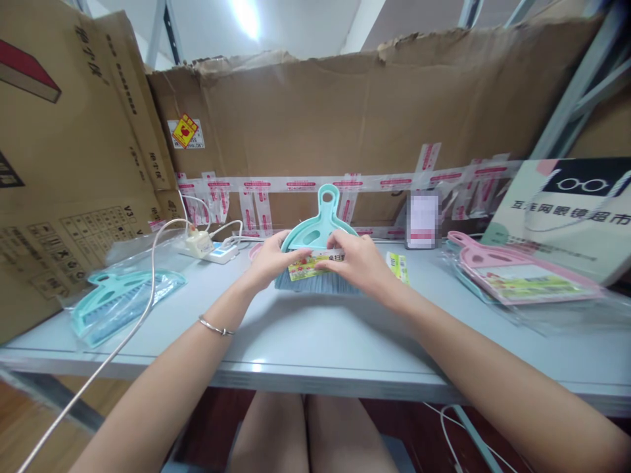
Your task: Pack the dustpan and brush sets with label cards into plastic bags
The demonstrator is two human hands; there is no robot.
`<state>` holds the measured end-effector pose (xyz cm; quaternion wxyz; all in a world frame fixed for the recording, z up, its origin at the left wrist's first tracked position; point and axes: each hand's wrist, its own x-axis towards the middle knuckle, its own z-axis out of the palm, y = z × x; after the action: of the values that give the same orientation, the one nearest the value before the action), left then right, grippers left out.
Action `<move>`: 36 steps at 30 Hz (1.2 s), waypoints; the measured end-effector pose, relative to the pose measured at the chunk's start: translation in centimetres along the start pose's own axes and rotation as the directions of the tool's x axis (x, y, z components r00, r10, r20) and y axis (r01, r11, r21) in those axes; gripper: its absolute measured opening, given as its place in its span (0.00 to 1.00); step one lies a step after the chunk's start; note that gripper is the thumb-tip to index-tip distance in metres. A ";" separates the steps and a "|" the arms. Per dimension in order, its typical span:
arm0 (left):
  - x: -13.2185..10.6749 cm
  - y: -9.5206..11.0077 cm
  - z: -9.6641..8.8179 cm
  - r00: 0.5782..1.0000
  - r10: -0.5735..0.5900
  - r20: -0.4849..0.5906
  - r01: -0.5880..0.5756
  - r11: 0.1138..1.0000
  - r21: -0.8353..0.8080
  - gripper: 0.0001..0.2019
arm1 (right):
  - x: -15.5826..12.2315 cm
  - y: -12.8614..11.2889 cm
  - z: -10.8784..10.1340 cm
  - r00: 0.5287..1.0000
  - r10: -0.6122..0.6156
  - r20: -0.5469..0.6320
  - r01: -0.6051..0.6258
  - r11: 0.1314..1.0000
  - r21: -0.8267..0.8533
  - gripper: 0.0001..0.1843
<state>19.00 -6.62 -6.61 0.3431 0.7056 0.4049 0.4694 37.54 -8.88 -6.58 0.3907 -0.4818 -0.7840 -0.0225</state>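
Observation:
A teal hand brush [323, 223] with grey-blue bristles lies in the middle of the grey table [315, 341], its looped handle pointing away from me. A colourful paper label [308, 266] lies across it just above the bristles. My left hand [271, 259] grips the brush's left side with fingers closed on the label's edge. My right hand [357, 259] presses on the label and the brush's right side, fingers curled over it. A silver bracelet [217, 326] is on my left wrist.
A bagged teal brush set [116, 302] lies at the left. Bagged pink sets [517, 276] are stacked at the right. A white power strip [207, 248] and cable [123, 341] sit at the back left. Cardboard walls [345, 125] ring the table. A loose label [399, 266] lies behind my right hand.

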 end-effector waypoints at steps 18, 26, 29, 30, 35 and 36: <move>0.5 0.0 -0.4 0.972 -0.079 -0.222 0.032 0.978 -0.207 0.19 | 0.2 2.0 -0.4 0.970 0.210 -0.126 -0.181 0.962 0.206 0.16; 0.8 0.2 -0.5 0.898 -0.068 -0.435 -0.122 0.911 -0.393 0.22 | 0.0 0.6 1.6 0.831 0.556 0.037 -0.224 0.272 0.936 0.36; 0.7 0.4 0.0 0.891 -0.047 -0.452 -0.176 0.881 -0.439 0.21 | -0.7 -1.0 2.4 0.885 0.313 0.344 -0.350 -0.041 0.936 0.28; 0.6 0.5 0.2 0.894 -0.038 -0.446 -0.182 0.879 -0.440 0.20 | -0.9 -1.5 2.6 0.892 0.263 0.368 -0.363 -0.071 0.929 0.25; -0.5 0.9 2.0 0.933 0.029 -0.359 -0.166 0.919 -0.358 0.19 | -1.2 -2.6 2.3 0.909 0.290 0.299 -0.277 -0.115 0.954 0.19; -0.7 1.0 2.3 0.935 0.049 -0.350 -0.172 0.928 -0.330 0.20 | -1.1 -2.6 2.0 0.903 0.320 0.288 -0.262 -0.121 0.957 0.20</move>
<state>21.25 -7.90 -6.76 0.3634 0.5635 0.3251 0.6669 34.61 -10.25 -7.80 0.6245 -0.2114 -0.4221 0.6223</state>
